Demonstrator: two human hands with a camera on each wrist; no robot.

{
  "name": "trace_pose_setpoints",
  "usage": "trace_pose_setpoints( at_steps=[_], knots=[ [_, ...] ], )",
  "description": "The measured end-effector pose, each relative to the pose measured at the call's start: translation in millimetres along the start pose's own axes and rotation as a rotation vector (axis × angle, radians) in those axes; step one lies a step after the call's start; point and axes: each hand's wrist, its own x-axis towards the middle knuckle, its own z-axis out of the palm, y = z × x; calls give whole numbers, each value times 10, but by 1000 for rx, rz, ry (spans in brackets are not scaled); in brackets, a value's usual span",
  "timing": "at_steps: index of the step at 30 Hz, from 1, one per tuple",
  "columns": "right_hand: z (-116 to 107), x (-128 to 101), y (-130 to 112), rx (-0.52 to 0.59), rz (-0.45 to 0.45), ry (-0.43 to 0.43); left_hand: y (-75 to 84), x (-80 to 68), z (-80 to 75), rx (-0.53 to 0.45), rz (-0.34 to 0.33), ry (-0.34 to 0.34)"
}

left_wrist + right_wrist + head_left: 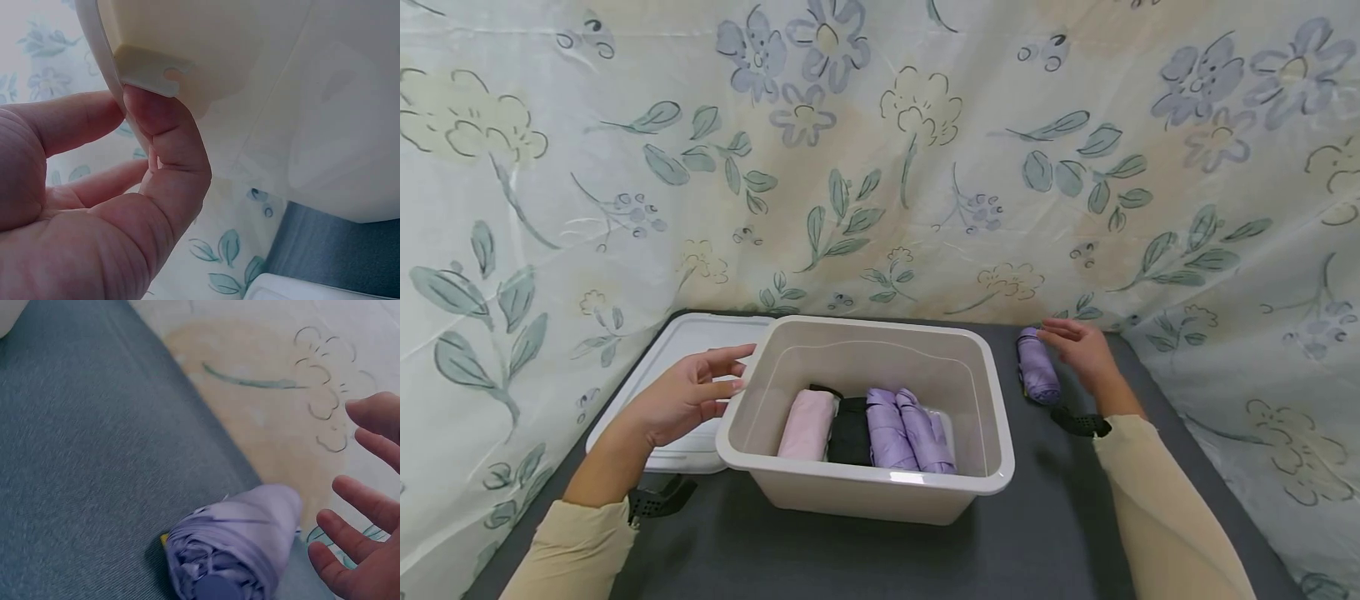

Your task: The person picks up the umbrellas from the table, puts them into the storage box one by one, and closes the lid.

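Observation:
A beige plastic storage bin (865, 500) stands in the middle of the table. My left hand (688, 396) holds its left rim; in the left wrist view the bent finger (181, 156) hooks under the rim beside a small tab. Inside the bin lie a pink roll (807, 425), a black one (850, 432) and two purple ones (891, 429). To the right of the bin lies a rolled purple folding umbrella (1037, 371), its folds and round end showing in the right wrist view. Just right of the umbrella hovers my right hand (1086, 354), fingers spread and holding nothing.
Behind and left of the bin, a white lid (685, 329) lies flat on the dark grey table (700, 542). A flowered curtain (850, 208) hangs along the table's back and sides.

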Motion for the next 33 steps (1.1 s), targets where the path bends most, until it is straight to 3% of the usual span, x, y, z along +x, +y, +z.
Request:
trace_pose_setpoints(
  at_steps=[23,33],
  knots=[
    [88,56,292,-201,76,-123,-64,-37,21,11,28,4],
    [117,91,335,-284,91,-122,-60,-40,20,13,17,13]
  ],
)
